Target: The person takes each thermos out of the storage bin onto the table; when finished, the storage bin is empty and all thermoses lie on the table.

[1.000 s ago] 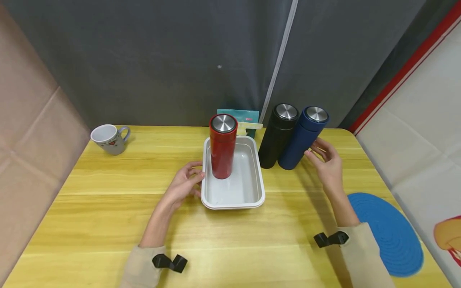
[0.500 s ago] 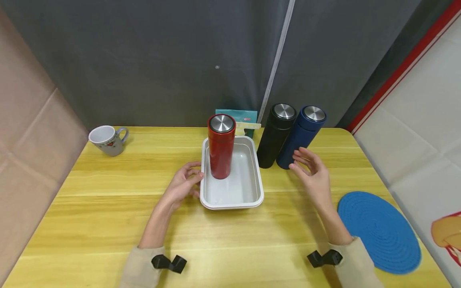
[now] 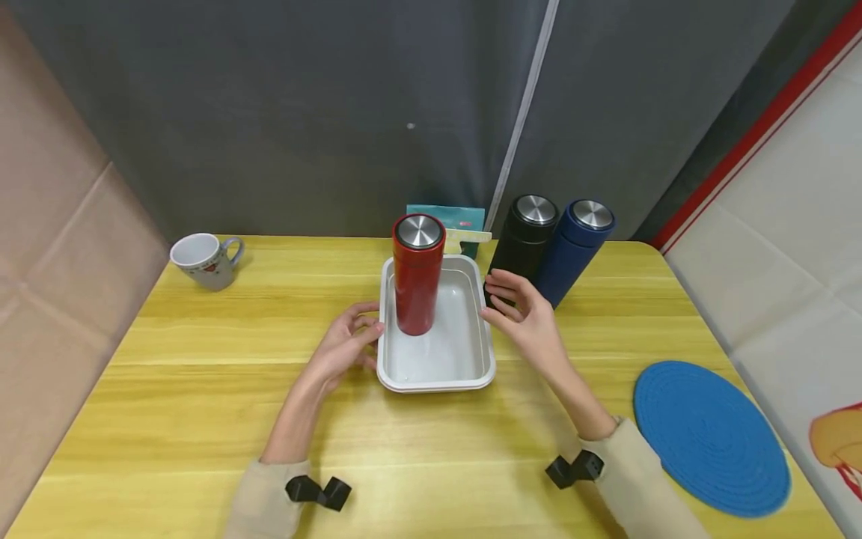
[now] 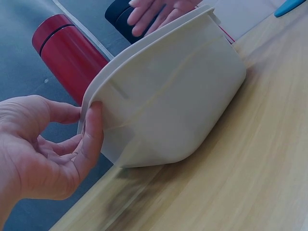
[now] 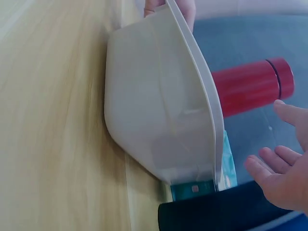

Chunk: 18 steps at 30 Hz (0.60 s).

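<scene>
In the head view a white rectangular tub (image 3: 465, 359) stands on the wooden table, with a red thermos bottle (image 3: 417, 288) upright inside its left part. My left hand (image 3: 345, 346) pinches the tub's left rim; the left wrist view shows the thumb over the rim and a finger beneath it. Beside the right rim, my right hand (image 3: 527, 320) has loosely bent fingers around nothing. Whether its fingertips touch the rim is unclear, though the right wrist view shows a gap. That hand covers the lower part of a black thermos bottle (image 3: 524, 243).
A blue thermos bottle (image 3: 572, 254) stands against the black one. Behind the tub is a teal packet (image 3: 447, 215). A patterned mug (image 3: 207, 263) sits at the far left, and a round blue mat (image 3: 712, 438) lies at the right. A dark curtain (image 3: 303, 120) backs the table.
My right hand has come away from the blue thermos bottle and moved left to the tub's right rim. The left hand, tub and red thermos bottle have stayed in place.
</scene>
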Each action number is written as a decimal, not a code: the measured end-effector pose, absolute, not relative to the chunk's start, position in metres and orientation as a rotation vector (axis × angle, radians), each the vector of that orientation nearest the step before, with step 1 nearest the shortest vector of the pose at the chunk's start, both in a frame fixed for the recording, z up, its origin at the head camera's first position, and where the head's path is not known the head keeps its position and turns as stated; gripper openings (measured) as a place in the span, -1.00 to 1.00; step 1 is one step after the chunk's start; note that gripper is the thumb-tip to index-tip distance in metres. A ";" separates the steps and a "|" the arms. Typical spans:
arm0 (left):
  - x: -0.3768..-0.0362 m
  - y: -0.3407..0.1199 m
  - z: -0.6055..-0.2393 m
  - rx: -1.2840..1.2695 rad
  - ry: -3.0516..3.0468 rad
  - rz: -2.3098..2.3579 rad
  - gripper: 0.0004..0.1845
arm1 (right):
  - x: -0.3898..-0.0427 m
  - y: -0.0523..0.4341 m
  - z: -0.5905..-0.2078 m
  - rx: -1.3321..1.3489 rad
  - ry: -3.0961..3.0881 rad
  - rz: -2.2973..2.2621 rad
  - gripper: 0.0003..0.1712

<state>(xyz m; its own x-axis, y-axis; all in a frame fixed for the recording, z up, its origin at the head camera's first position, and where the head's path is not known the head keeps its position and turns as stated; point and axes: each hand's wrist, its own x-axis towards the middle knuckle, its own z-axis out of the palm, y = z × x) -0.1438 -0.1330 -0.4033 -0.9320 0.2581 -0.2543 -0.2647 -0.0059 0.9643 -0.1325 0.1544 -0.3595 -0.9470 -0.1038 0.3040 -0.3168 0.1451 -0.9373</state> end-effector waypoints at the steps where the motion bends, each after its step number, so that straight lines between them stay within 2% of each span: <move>1: -0.144 -0.133 -0.403 -0.008 1.918 1.999 -0.48 | -0.134 0.152 -0.359 0.425 -2.259 1.905 -0.35; 11: -0.145 -0.134 -0.402 -0.023 1.931 1.986 -0.48 | -0.152 0.135 -0.349 0.507 -2.487 1.745 -0.31; 18: -0.145 -0.133 -0.402 -0.024 1.916 2.007 -0.49 | -0.167 0.127 -0.337 0.577 -2.562 1.753 -0.21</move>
